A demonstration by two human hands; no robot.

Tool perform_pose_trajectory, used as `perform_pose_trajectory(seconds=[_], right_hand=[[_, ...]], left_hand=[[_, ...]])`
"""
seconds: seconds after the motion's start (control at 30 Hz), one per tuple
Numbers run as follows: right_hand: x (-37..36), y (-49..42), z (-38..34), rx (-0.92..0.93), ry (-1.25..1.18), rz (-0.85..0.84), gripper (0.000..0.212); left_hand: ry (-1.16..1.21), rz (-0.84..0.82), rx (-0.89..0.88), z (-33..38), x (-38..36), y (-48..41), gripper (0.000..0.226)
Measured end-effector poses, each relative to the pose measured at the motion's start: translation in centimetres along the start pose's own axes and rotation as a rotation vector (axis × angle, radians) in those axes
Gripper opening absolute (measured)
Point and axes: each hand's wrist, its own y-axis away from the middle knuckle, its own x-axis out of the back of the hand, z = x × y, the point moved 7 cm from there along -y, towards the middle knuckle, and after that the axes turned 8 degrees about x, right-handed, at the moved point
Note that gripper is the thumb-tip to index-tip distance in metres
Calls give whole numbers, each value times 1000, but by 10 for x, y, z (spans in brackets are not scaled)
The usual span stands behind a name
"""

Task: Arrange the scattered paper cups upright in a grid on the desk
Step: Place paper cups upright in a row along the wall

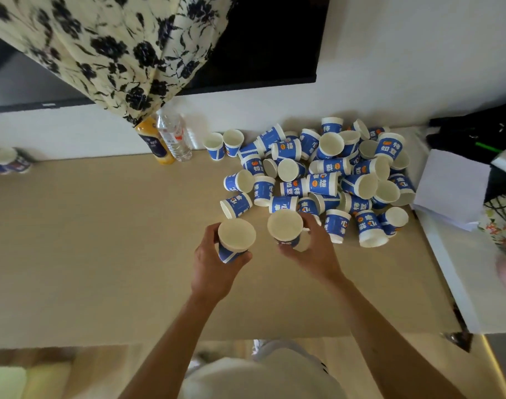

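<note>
A heap of several blue-and-white paper cups (326, 171) lies scattered on the right half of the beige desk (102, 231), most on their sides. Two cups (223, 145) stand upright side by side at the back edge, left of the heap. My left hand (214, 266) grips one cup (236, 236) mouth up, just above the desk in front of the heap. My right hand (312, 249) grips a second cup (284, 226), also mouth up, right beside the first.
An orange juice bottle (155, 142) and a clear water bottle (175, 136) stand at the back by the wall. A floral cloth (107, 47) hangs over them. White paper (450, 185) and a dark bag (476, 133) lie to the right. More cups (7, 162) sit far left.
</note>
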Motion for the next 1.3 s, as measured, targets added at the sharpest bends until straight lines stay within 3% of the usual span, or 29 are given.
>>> perform_pose_trajectory(seconds=[0.5,0.93,1.3], right_hand=[[-154,5,-177,89,-240,5,60],[-314,75,-290,62,-341,-88,60],[-393,49,-311,-18,-375,-143,57]], left_hand=[[253,375,91,-66,205,45,57],[347,494,128,-165,364,99,56],[362,533,131,-200,427,72,50]])
